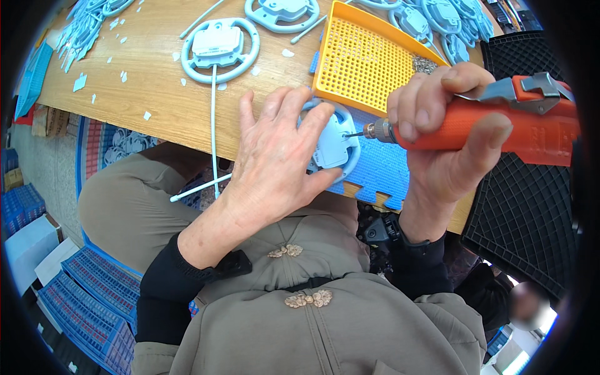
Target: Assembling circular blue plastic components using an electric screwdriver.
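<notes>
A light-blue toy steering wheel (331, 140) with a boxy centre and a thin stalk lies at the table's front edge, partly on a blue foam mat (381, 165). My left hand (275, 150) holds it down, fingers over the far rim and thumb along the near side, covering its left part. In my right hand (447, 115) is a red electric screwdriver (494, 128), held level with the fingers wrapped over its body. Its thin bit (355, 134) reaches the right side of the wheel's centre; whether a screw sits there is too small to tell.
Behind the mat stands a yellow perforated tray (359, 59) with small metal screws (425, 64) in its right corner. Another wheel (219, 47) lies at the back left. More wheels (447, 19) pile up at the back right. Black ridged mats (519, 219) lie at the right.
</notes>
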### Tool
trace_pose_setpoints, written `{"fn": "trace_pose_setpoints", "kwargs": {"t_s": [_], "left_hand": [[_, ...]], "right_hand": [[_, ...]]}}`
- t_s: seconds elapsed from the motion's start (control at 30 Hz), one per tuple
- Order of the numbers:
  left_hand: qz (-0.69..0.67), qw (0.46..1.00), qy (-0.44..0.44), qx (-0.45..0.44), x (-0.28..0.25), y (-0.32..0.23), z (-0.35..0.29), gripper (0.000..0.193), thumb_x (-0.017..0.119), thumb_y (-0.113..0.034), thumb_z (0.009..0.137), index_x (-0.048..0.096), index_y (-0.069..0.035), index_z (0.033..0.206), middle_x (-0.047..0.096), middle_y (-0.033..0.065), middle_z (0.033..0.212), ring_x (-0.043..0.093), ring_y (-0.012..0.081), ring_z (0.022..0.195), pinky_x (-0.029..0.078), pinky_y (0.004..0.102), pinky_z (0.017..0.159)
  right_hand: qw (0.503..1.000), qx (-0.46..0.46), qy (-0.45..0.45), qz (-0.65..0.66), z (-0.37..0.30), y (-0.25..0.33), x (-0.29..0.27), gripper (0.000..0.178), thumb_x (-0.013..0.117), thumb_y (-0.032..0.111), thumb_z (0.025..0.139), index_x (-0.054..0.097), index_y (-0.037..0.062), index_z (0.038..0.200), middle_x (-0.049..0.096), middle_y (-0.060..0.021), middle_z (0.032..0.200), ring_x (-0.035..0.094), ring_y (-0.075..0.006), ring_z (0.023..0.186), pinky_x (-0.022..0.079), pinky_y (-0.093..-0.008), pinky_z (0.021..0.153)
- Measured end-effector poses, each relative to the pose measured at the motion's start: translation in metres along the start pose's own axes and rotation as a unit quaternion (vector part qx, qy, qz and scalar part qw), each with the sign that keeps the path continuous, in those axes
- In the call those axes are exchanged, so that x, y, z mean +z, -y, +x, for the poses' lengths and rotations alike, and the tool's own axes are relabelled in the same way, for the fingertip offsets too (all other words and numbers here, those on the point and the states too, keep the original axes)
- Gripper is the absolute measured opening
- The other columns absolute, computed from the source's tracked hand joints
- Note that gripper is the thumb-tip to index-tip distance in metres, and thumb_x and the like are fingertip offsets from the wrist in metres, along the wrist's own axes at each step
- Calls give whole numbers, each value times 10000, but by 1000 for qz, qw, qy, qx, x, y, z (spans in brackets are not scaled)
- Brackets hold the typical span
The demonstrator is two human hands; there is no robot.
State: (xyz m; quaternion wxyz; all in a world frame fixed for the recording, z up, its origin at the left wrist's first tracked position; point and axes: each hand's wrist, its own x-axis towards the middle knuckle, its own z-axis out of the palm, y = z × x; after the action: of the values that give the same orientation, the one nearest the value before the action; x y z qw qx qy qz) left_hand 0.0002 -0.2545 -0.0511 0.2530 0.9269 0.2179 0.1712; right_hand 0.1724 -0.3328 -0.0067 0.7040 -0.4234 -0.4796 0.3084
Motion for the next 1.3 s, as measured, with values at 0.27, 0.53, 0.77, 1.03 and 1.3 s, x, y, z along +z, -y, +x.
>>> {"fn": "trace_pose_setpoints", "kwargs": {"t_s": [0.27,0.53,0.77,1.03,1.3], "left_hand": [[-102,981,-99,129,7,-2,13,245,773,-195,691,657,-112,891,556,72,1071,478,309,1163,245,604,1014],[-65,981,-87,159,4,-7,16,200,786,-217,671,632,-110,739,564,6,914,515,257,1119,248,626,1018],[-11,986,-109,122,7,-11,10,229,793,-221,652,607,-104,717,553,8,867,524,247,1092,237,644,1027],[8,983,-121,140,6,-10,8,254,798,-229,646,594,-110,741,553,4,886,518,251,1106,221,651,1034],[-5,997,-73,33,10,-4,0,645,826,-351,611,573,-76,1136,517,113,1137,467,309,1149,280,507,995]], "right_hand": [[981,-73,154,90,10,23,-11,637,543,650,858,546,94,1168,537,9,776,530,-99,638,435,-276,606],[990,-70,102,75,-6,21,3,611,541,643,862,509,90,1118,537,-3,766,531,-109,608,440,-271,586],[995,-27,58,81,-8,19,10,607,530,643,868,494,80,1092,540,-12,740,536,-120,591,461,-278,577],[996,-25,40,70,-7,18,13,618,524,649,866,501,73,1089,533,-8,720,529,-121,568,462,-284,552],[998,-37,-48,35,-6,12,18,783,484,775,763,523,58,1076,510,-3,671,518,-121,544,458,-279,522]]}}
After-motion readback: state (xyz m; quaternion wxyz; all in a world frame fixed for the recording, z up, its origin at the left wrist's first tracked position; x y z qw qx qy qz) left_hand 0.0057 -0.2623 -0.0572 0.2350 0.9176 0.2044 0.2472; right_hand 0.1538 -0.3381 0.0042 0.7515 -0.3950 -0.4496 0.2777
